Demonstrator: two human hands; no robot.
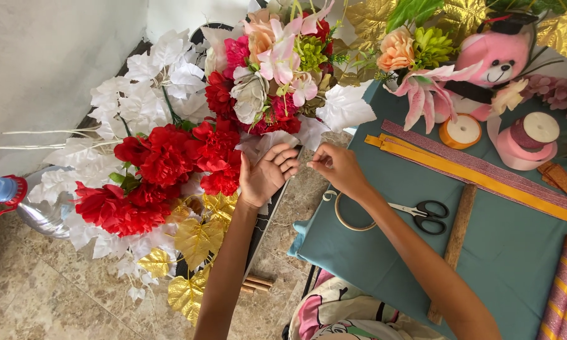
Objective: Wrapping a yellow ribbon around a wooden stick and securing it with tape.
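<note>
Head view: beside the red flowers [170, 165], your left hand [268, 173] lies open; your right hand [337, 167] pinches shut, contents unclear.

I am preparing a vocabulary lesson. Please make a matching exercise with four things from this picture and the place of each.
Things:
1. black-handled scissors
2. pink plush bear
3. clear plastic bottle with blue cap
4. gold artificial leaves

Places:
A. on the floor, far left
B. below the red flowers
C. on the teal cloth, beside the right forearm
D. top right, behind the ribbon spools

Pairs: 1-C, 2-D, 3-A, 4-B
</note>
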